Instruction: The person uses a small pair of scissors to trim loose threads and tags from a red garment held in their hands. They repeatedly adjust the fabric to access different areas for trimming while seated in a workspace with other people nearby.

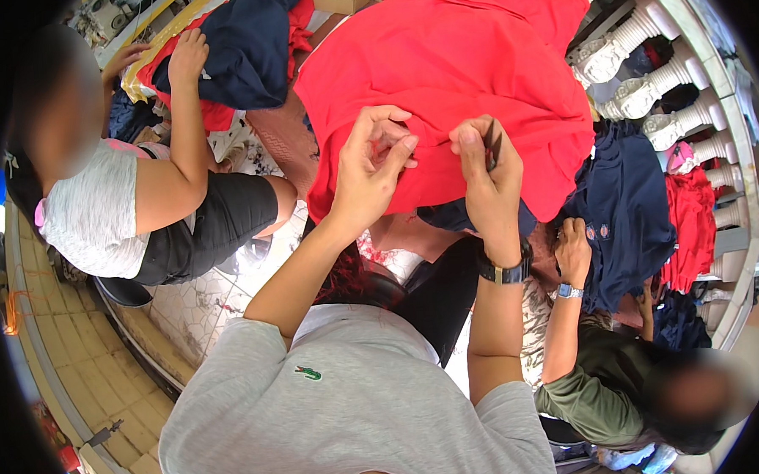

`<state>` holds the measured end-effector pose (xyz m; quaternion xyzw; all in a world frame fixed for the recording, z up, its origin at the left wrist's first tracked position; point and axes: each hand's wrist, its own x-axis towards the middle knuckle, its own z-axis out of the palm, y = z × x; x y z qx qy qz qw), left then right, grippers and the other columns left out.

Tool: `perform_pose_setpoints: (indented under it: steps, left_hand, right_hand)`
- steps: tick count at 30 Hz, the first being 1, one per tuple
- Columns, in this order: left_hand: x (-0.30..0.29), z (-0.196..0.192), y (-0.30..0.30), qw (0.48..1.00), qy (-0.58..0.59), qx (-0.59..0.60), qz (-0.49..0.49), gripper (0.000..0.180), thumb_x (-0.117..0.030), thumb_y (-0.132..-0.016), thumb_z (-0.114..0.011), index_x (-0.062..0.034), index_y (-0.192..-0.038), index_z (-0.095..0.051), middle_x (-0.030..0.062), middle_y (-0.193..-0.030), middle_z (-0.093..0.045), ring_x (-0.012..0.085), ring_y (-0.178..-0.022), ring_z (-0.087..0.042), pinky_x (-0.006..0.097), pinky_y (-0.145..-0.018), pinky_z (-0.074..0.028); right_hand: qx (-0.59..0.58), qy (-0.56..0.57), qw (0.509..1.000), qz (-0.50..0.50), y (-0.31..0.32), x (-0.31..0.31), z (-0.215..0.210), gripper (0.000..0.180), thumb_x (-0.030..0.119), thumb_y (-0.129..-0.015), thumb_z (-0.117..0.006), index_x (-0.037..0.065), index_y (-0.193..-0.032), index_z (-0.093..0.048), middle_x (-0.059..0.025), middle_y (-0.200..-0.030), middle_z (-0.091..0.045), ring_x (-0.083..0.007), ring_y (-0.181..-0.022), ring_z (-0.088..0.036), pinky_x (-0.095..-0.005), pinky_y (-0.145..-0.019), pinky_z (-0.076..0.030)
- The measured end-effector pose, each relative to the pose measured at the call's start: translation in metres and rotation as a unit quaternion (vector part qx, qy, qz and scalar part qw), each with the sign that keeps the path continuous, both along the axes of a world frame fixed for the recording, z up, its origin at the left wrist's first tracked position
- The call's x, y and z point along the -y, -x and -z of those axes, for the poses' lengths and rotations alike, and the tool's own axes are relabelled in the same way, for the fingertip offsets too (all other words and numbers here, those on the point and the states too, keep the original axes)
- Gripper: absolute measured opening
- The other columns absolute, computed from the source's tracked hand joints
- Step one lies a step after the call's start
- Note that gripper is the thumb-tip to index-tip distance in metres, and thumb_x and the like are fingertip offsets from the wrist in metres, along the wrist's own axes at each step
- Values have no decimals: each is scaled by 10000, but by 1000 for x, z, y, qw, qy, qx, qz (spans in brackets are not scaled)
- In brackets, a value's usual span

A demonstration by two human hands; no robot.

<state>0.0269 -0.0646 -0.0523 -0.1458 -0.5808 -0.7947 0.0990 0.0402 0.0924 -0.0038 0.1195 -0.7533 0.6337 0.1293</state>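
Observation:
A large red garment (457, 73) lies spread across my lap and knees. My left hand (368, 165) pinches a fold of the red cloth between thumb and fingers. My right hand (487, 177), with a dark watch on its wrist, presses on the same cloth a little to the right and holds a small dark tool (491, 145) between its fingers. The two hands are close together, about a hand's width apart.
A person in a white top (91, 216) sits at the left, handling navy and red garments (236, 48). Another person in an olive shirt (598, 388) sits at the lower right, touching a navy garment (624, 218). White balusters (643, 64) line the right side. The floor is tiled.

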Motion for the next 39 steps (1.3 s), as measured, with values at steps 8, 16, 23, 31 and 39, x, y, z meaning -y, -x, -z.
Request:
perform_pose_setpoints:
  steps: [8, 16, 23, 31, 39]
  left_hand:
    - [-2, 0, -1, 1000, -6, -16, -1, 294, 43, -971, -593, -36, -1243, -515, 31, -970, -577, 80, -898, -609, 264, -782, -587]
    - [-1, -4, -3, 999, 11, -29, -19, 299, 82, -962, -555, -18, -1230, -471, 76, -1001, -582, 120, -927, -633, 298, -807, -609]
    - [-3, -6, -3, 999, -22, -26, 5, 288, 70, -963, -570, -22, -1227, -500, 76, -1023, -587, 124, -949, -634, 308, -829, -609]
    - [-2, -6, -10, 987, 86, -129, -31, 255, 91, -898, -642, -4, -1134, -622, 79, -1006, -623, 119, -883, -628, 262, -767, -527]
    - [11, 4, -11, 997, -65, -18, 33, 52, -38, -984, -634, 2, -990, -601, 98, -974, -681, 145, -939, -677, 284, -807, -564]
  right_hand:
    - [-50, -164, 984, 45, -26, 9, -16, 100, 67, -894, -720, -13, -947, -692, -74, -774, -577, -201, -703, -625, -318, -629, -468]
    - [-53, -193, 980, 17, 14, 11, -25, 147, 85, -904, -706, -41, -874, -638, -163, -839, -632, -251, -712, -607, -353, -641, -468]
    - [-136, -187, 972, 35, 1, 2, -19, 132, 50, -937, -665, -34, -928, -564, -153, -838, -552, -258, -672, -523, -343, -612, -429]
    - [-83, -137, 987, 30, -45, 17, 0, 110, -40, -888, -667, -22, -939, -570, -132, -866, -545, -257, -690, -534, -333, -603, -425]
    - [-68, -96, 991, 60, -57, 38, 0, 243, -26, -817, -751, -17, -968, -561, -122, -868, -516, -252, -677, -550, -312, -571, -458]
